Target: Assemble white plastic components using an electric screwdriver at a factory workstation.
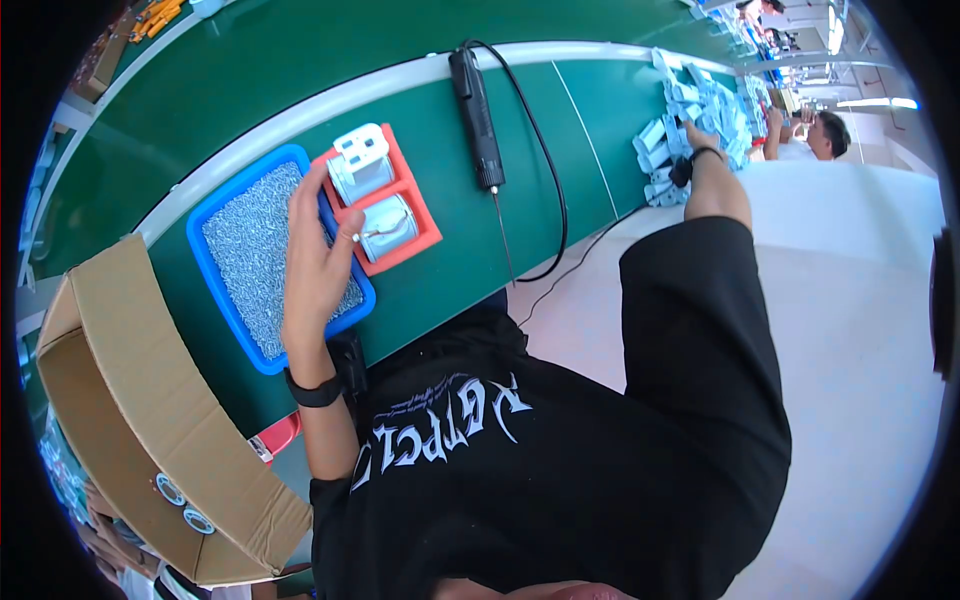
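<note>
At the table's near left corner an open cardboard box (pixel 120 420) sits with its brown flaps spread, plain and matte. Just right of it lies a shallow blue plastic tray (pixel 215 290), rectangular with rounded corners, filled with a grainy bed of small silvery screws (pixel 255 250). The left hand (pixel 315 255) rests flat over the tray's right side, fingers loose and extended, closed on nothing, its fingertips reaching toward the orange tray (pixel 425 235) that touches the blue one. A black band wraps that wrist. In the orange tray sit two white boxy plastic housings (pixel 360 160), smooth and glossy, one behind the other. Further right a slim black electric screwdriver (pixel 477 115) lies on the green table (pixel 560 130), its thin bit pointing to the near edge, a black cable looping beside it. At the table's far right edge the right hand (pixel 697 135) reaches into a heap of pale blue parts (pixel 700 105); whether it grips one I cannot tell.
</note>
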`<state>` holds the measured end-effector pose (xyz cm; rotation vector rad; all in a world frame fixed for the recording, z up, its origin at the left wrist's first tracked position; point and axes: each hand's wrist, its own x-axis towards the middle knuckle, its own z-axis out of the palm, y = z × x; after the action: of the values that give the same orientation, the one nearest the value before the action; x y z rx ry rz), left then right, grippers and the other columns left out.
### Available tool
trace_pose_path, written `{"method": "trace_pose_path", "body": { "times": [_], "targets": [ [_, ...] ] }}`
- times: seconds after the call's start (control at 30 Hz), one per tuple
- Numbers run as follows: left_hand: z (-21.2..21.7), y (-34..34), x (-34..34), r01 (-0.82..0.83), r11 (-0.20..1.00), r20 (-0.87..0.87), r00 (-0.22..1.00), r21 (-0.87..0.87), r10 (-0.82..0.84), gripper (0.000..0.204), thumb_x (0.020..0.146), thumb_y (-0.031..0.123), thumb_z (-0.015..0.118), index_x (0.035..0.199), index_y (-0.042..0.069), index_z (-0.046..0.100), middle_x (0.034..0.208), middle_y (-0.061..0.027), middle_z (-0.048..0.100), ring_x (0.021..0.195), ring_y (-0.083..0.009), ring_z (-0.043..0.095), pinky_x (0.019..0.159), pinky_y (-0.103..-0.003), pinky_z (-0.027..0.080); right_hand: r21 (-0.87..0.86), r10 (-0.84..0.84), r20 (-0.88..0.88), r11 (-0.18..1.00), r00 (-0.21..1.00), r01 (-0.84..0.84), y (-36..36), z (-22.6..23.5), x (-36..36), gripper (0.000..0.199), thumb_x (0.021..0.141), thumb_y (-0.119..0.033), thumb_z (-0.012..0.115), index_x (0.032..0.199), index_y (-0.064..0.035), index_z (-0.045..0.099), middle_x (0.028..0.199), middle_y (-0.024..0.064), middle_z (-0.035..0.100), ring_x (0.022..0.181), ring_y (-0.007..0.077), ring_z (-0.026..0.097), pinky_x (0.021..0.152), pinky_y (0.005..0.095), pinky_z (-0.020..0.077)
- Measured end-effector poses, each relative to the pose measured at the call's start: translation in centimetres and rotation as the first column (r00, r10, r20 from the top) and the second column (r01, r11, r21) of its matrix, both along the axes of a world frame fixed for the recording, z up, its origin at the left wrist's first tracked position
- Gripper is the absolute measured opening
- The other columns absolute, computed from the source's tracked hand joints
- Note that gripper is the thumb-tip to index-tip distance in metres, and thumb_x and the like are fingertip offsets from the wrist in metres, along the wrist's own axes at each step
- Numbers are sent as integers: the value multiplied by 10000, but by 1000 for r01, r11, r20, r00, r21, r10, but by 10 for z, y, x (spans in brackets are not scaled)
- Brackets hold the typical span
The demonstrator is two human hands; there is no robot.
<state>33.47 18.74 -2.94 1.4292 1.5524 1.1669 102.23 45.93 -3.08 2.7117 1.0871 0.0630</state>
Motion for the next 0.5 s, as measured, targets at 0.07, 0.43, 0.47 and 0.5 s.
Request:
{"method": "trace_pose_path", "body": {
  "times": [0.07, 0.43, 0.47, 0.5],
  "targets": [
    [-3, -8, -1, -2, 999, -75, 997, 44, 5, 554, 879, 251, 581, 1342, 31, 372, 1333, -203, 401, 1254, -344, 391, 1048, -399, 307, 255, 9, -121, 967, 993, 22, -21, -21, -10, 1144, 601, -741, 597, 1444, -65, 221, 1505, 195, 153, 1376, 413, 141, 1118, 500, 87],
    [-15, -12, -20, 85, 996, -88, 993, 26, -82, 552, 881, 265, 575, 1344, 28, 389, 1399, -186, 362, 1303, -340, 342, 1064, -398, 285, 39, 42, -249, 999, 967, -33, -21, 13, -100, 956, 588, -648, 668, 1368, -162, 403, 1467, 155, 283, 1337, 358, 275, 1057, 461, 263],
    [-15, -11, -20, 87, 995, -95, 992, 37, -83, 547, 879, 264, 578, 1340, 30, 398, 1398, -185, 364, 1303, -341, 344, 1063, -400, 286, -99, 68, -268, 990, 961, -98, -13, 13, -108, 813, 630, -617, 640, 1314, -204, 491, 1466, 131, 299, 1323, 354, 307, 1033, 478, 293],
    [-15, -10, -19, 94, 994, -96, 991, 51, -89, 542, 878, 264, 581, 1336, 33, 406, 1397, -185, 367, 1302, -342, 345, 1062, -401, 288, -99, 58, -272, 991, 961, -87, -8, 9, -103, 813, 630, -617, 640, 1314, -204, 491, 1466, 131, 299, 1323, 354, 307, 1033, 478, 293]
  ]
}}
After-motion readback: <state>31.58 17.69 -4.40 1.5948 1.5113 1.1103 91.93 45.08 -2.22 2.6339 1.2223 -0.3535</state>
